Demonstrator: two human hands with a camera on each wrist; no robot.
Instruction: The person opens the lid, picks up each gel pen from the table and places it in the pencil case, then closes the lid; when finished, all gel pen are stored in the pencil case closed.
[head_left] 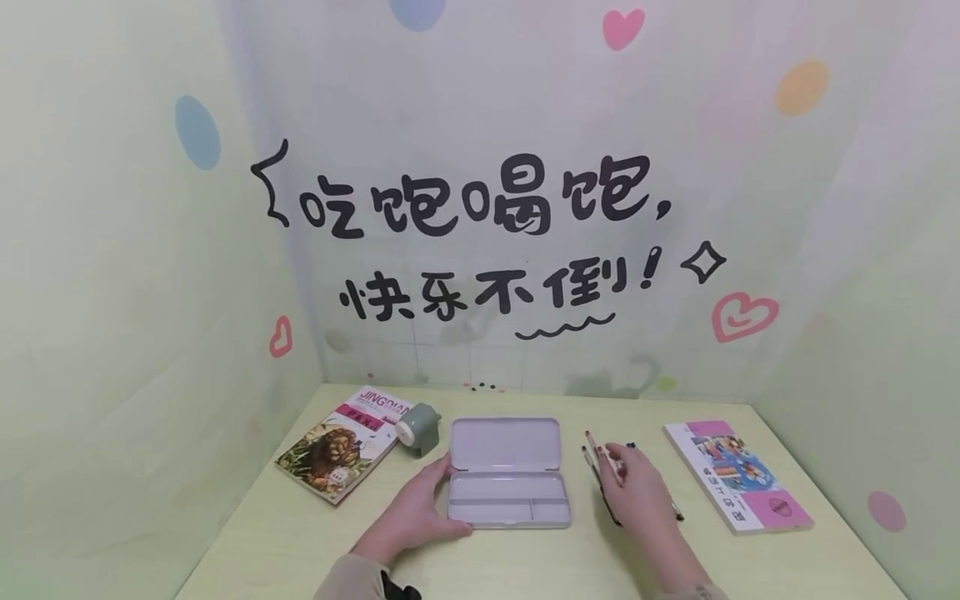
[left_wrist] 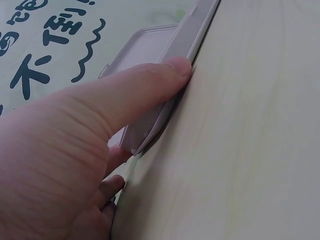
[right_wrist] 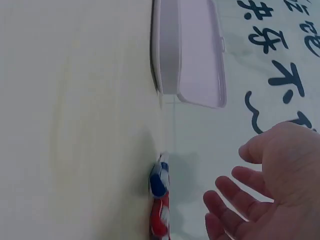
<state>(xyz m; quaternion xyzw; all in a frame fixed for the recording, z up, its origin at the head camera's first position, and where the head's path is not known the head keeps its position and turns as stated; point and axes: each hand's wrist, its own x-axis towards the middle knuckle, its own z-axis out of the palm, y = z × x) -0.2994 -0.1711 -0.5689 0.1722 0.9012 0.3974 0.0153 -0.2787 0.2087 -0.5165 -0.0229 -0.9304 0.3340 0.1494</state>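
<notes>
A pale lilac pencil case [head_left: 508, 502] lies with its lid [head_left: 506, 444] raised at the back, showing bare compartments. My left hand [head_left: 408, 515] grips its left end, thumb along the front edge and fingers at the side. In the left wrist view that thumb [left_wrist: 150, 87] presses the case's edge [left_wrist: 167, 107]. To the right, several pens [head_left: 610, 502] lie on the table, partly hidden below my right hand [head_left: 637, 492]. In the right wrist view, blue and red pens [right_wrist: 159, 182] show beside the right hand [right_wrist: 272, 185], its fingers loosely bent and apart from them.
At the left lies a book with a lion cover [head_left: 337, 446]. Beside it stands a grey-green device with a round white end [head_left: 420, 429]. A pink and white book [head_left: 738, 479] lies at the right. A printed curtain [head_left: 480, 108] closes off the table's back edge.
</notes>
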